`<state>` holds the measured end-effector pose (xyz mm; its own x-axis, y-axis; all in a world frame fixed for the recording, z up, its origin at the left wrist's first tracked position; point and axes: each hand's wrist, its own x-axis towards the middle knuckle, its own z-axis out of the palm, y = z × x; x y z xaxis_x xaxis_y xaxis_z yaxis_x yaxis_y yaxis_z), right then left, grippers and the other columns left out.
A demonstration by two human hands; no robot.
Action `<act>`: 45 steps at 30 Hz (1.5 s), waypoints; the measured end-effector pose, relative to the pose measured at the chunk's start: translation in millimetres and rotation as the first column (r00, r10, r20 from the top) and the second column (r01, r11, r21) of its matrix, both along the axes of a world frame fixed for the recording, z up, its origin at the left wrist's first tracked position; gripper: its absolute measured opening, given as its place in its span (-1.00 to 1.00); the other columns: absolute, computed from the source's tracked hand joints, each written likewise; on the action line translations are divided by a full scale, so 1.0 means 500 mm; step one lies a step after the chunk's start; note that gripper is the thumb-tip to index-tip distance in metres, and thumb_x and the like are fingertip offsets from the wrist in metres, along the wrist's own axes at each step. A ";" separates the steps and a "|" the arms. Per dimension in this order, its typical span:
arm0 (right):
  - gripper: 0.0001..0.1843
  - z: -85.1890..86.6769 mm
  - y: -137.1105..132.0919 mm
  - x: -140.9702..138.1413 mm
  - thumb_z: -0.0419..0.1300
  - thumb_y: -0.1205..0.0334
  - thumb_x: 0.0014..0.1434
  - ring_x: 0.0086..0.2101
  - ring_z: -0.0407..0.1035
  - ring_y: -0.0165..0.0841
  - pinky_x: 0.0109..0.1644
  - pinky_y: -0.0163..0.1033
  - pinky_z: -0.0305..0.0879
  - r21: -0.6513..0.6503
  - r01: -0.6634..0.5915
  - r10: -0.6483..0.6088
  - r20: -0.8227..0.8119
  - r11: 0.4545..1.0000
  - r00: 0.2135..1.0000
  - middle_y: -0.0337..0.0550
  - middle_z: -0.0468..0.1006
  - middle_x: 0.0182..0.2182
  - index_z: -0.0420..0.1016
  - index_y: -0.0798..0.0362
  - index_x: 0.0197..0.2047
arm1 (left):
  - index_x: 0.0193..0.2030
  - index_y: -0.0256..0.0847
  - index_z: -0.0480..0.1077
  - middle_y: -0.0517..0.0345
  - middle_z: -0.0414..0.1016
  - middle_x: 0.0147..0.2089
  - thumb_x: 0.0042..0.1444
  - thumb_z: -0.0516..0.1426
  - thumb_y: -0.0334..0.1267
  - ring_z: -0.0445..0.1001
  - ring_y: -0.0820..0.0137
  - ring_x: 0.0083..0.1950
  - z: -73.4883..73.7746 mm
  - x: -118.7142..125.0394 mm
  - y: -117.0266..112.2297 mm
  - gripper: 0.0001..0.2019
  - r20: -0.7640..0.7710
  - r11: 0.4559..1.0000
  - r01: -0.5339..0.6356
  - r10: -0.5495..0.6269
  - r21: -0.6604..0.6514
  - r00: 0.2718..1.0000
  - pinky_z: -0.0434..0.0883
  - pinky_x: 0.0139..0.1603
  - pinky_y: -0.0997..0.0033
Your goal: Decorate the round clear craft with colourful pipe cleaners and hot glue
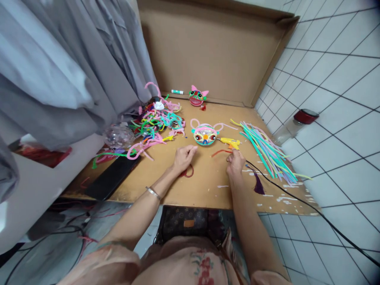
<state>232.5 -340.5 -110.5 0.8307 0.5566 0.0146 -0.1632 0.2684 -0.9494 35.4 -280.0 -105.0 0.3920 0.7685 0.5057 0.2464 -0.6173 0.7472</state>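
Observation:
My right hand is closed on one end of a short red pipe cleaner, whose free part points left above the table. My left hand is curled closed; what its fingers hold, if anything, is hidden. Beneath its wrist side lies a dark red looped pipe cleaner. Just beyond both hands sits a round animal head with pink ear loops, large eyes and an orange flower shape. A yellow glue gun lies right of that head, close to my right fingers.
Tangled pipe cleaners heap at the left, near a black phone-like slab. Straight pipe cleaners, a purple tassel and a black cord lie right. A finished-looking pink-eared head stands by the cardboard.

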 end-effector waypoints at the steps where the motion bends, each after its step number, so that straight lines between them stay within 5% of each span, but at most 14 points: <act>1: -0.60 0.002 -0.002 0.003 0.24 0.08 -0.06 -0.68 -0.17 -0.55 -0.60 -0.34 -0.15 0.008 -0.038 0.038 -0.005 0.999 0.999 -0.54 -0.09 -0.75 0.04 -0.04 -0.63 | -0.57 -0.22 0.31 0.25 0.31 -0.60 0.27 -0.04 -0.02 0.30 0.49 -0.52 0.003 -0.002 0.001 -0.55 0.041 0.998 -0.047 0.049 -0.029 0.998 0.24 -0.40 0.48; 7: -0.51 -0.001 -0.011 -0.012 0.30 -0.04 -0.05 -0.62 -0.06 -0.54 -0.53 -0.34 -0.11 -0.037 -0.382 0.381 0.221 0.923 0.898 -0.44 0.08 -0.71 0.10 0.00 -0.66 | -0.59 -0.22 0.30 0.26 0.28 -0.63 0.25 -0.01 0.00 0.26 0.51 -0.55 0.005 -0.006 0.001 -0.54 0.115 0.991 -0.091 0.102 -0.093 0.988 0.26 -0.41 0.49; 12: -0.52 -0.003 -0.013 -0.025 0.27 -0.12 0.00 -0.58 0.00 -0.50 -0.46 -0.32 -0.05 -0.113 -0.489 0.498 0.308 0.865 0.811 -0.38 0.18 -0.69 0.20 0.02 -0.65 | -0.21 -0.25 0.51 0.10 0.53 -0.36 0.21 0.05 -0.07 0.43 0.44 -0.37 -0.002 -0.001 0.009 -0.69 0.164 0.993 -0.001 0.020 -0.117 0.986 0.35 -0.29 0.45; 17: -0.53 -0.002 -0.014 -0.030 0.28 -0.14 -0.02 -0.58 0.00 -0.50 -0.46 -0.32 -0.05 -0.169 -0.535 0.560 0.307 0.828 0.770 -0.38 0.19 -0.68 0.23 0.02 -0.63 | -0.25 -0.25 0.55 0.06 0.57 -0.26 0.07 0.18 -0.03 0.44 0.41 -0.32 -0.006 0.010 0.005 -0.69 0.098 0.973 0.124 -0.106 -0.196 0.989 0.34 -0.25 0.43; 24: -0.45 -0.006 -0.010 -0.050 0.30 -0.25 -0.09 -0.62 -0.05 -0.52 -0.49 -0.31 -0.10 -0.231 -0.463 0.517 0.337 0.856 0.787 -0.42 0.13 -0.71 0.21 0.02 -0.66 | -0.44 -0.29 0.49 0.18 0.46 -0.50 0.02 0.16 0.04 0.29 0.52 -0.50 0.007 0.027 -0.022 -0.63 0.128 0.793 0.336 -0.316 -0.508 0.940 0.23 -0.42 0.49; 31: -0.49 -0.011 -0.005 -0.028 0.04 -0.23 0.17 -0.60 0.08 -0.44 -0.47 -0.29 0.07 -0.130 -0.197 0.234 0.417 0.972 0.878 -0.35 0.18 -0.69 0.24 -0.01 -0.60 | -0.44 -0.27 0.47 0.21 0.42 -0.56 -0.11 0.19 -0.09 0.28 0.53 -0.53 0.019 0.029 -0.018 -0.75 0.243 0.760 0.280 -0.165 -0.587 0.956 0.20 -0.48 0.52; 33: -0.64 -0.006 -0.011 -0.029 0.05 -0.11 0.20 -0.47 0.23 -0.38 -0.35 -0.26 0.21 -0.104 -0.158 0.188 0.571 0.982 0.799 -0.27 0.36 -0.51 0.40 0.01 -0.38 | -0.46 -0.27 0.46 0.22 0.40 -0.57 -0.12 0.19 -0.13 0.28 0.53 -0.53 0.019 0.028 -0.016 -0.78 0.242 0.760 0.273 -0.156 -0.589 0.958 0.21 -0.47 0.52; 36: -0.69 0.002 -0.024 -0.049 0.05 0.07 0.25 -0.18 0.34 -0.26 -0.10 -0.15 0.25 -0.157 -0.132 0.202 0.851 0.979 0.485 -0.06 0.46 -0.19 0.45 0.02 -0.04 | -0.49 -0.26 0.43 0.24 0.39 -0.58 -0.13 0.17 -0.16 0.28 0.53 -0.53 0.016 0.029 -0.014 -0.81 0.241 0.778 0.273 -0.161 -0.566 0.957 0.24 -0.45 0.51; 38: -0.73 0.004 -0.030 -0.064 0.06 0.15 0.28 -0.09 0.32 -0.21 -0.03 -0.11 0.19 -0.209 -0.054 0.216 0.946 0.976 0.242 -0.01 0.46 -0.11 0.50 0.01 -0.05 | -0.51 -0.25 0.41 0.24 0.37 -0.59 -0.10 0.15 -0.14 0.28 0.53 -0.53 0.010 0.031 -0.012 -0.80 0.231 0.801 0.263 -0.160 -0.538 0.960 0.25 -0.44 0.50; 40: -0.79 0.001 -0.031 -0.074 0.08 0.20 0.29 -0.09 0.31 -0.21 -0.04 -0.11 0.14 -0.207 0.035 0.203 0.975 0.978 0.089 -0.01 0.48 -0.10 0.55 -0.01 -0.16 | -0.52 -0.26 0.41 0.23 0.37 -0.59 -0.07 0.15 -0.10 0.28 0.52 -0.52 0.001 0.033 -0.010 -0.76 0.206 0.823 0.248 -0.162 -0.511 0.965 0.25 -0.42 0.49; 45: -0.76 -0.013 -0.026 -0.069 0.09 0.23 0.30 -0.24 0.27 -0.26 -0.15 -0.16 0.12 -0.137 0.115 0.137 0.991 0.984 0.001 -0.06 0.49 -0.28 0.58 0.00 -0.30 | -0.42 -0.27 0.51 0.17 0.44 -0.51 -0.02 0.16 -0.03 0.30 0.48 -0.47 -0.018 0.035 -0.001 -0.70 0.155 0.889 0.209 -0.159 -0.408 0.975 0.26 -0.40 0.47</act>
<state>198.1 -353.7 -117.1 0.0500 0.6635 0.7465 0.9739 0.1334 -0.1837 52.8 -280.7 -114.2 0.5064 0.8383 0.2020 0.0566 -0.2661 0.9623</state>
